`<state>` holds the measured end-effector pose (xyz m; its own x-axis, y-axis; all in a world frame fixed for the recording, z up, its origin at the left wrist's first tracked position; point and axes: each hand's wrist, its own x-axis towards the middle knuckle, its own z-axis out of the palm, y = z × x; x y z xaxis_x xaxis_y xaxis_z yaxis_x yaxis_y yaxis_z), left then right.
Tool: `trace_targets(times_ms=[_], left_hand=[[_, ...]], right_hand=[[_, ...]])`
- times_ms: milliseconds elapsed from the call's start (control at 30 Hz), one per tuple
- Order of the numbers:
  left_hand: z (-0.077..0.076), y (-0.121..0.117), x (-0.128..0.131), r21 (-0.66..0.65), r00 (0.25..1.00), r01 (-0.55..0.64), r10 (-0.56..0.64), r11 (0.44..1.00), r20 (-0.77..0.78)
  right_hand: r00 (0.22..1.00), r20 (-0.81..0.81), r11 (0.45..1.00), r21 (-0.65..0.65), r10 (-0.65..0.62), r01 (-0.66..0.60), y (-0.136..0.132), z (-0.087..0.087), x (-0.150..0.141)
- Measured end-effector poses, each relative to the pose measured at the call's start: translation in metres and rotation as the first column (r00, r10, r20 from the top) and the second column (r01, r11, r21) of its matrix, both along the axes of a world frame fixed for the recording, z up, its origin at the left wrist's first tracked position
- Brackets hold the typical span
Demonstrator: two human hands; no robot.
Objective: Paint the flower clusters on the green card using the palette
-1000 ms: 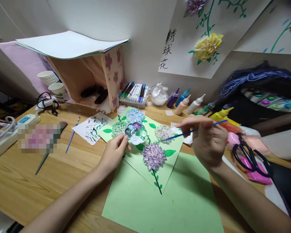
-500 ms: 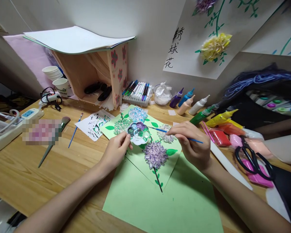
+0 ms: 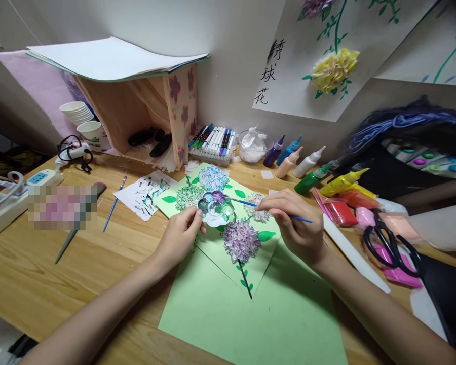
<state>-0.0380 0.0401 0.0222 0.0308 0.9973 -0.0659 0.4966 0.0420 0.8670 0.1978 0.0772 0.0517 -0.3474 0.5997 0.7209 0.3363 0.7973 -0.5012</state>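
Observation:
My left hand (image 3: 180,235) pinches the rim of a small flower-shaped paint palette (image 3: 217,219), whose wells hold purple, green and dark paint. A thin blue paintbrush (image 3: 247,203) is gripped in my right hand (image 3: 298,223), its tip at the palette's right edge by the purple well. Under both lies a light green sheet with raised flowers: a purple one (image 3: 241,241), a blue one (image 3: 213,178), a green one (image 3: 190,196) and a pale one (image 3: 257,207). Painted leaves and a dark stem surround them. A larger green sheet (image 3: 247,324) lies beneath.
Paint bottles (image 3: 288,163), a marker box (image 3: 213,144) and a bowl of white material (image 3: 252,146) line the back. Scissors (image 3: 392,248) and clay packs (image 3: 342,213) lie right. Left are a second brush (image 3: 114,205), a paint-smeared paper (image 3: 144,195) and a power strip (image 3: 23,203).
The whole view has shifted slightly, so things appear a little farther left. Both hands keep their holds, and the brush tip stays by the palette's purple well.

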Motion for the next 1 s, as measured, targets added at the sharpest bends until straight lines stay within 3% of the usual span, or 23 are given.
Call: trace_targets(times_ms=[167,367,533,733,867,1000], left_hand=[[-0.002,0.000,0.000,-0.004,1.000,-0.003,0.003,1.000,0.005],[-0.006,-0.001,0.001,-0.028,1.000,0.002,-0.001,1.000,0.013],[-0.009,-0.002,0.003,-0.079,0.999,-0.014,0.018,0.997,0.047],[-0.011,-0.003,0.011,-0.105,0.990,-0.047,0.061,0.993,0.127],[-0.014,-0.004,0.016,-0.068,0.990,-0.081,0.088,0.994,0.112],[-0.018,-0.005,0.016,-0.031,0.988,-0.101,0.104,0.994,0.118]], right_hand=[[0.997,-0.072,0.996,-0.087,-0.031,0.025,0.004,-0.001,0.003],[0.948,-0.291,0.946,-0.323,-0.128,0.028,0.008,-0.003,0.009],[0.850,-0.431,0.870,-0.489,-0.303,0.062,0.002,-0.034,0.050],[0.762,-0.432,0.820,-0.529,-0.483,0.220,-0.025,-0.077,0.093],[0.741,-0.437,0.812,-0.528,-0.511,0.249,-0.030,-0.083,0.093],[0.780,-0.396,0.830,-0.490,-0.484,0.267,-0.032,-0.083,0.091]])
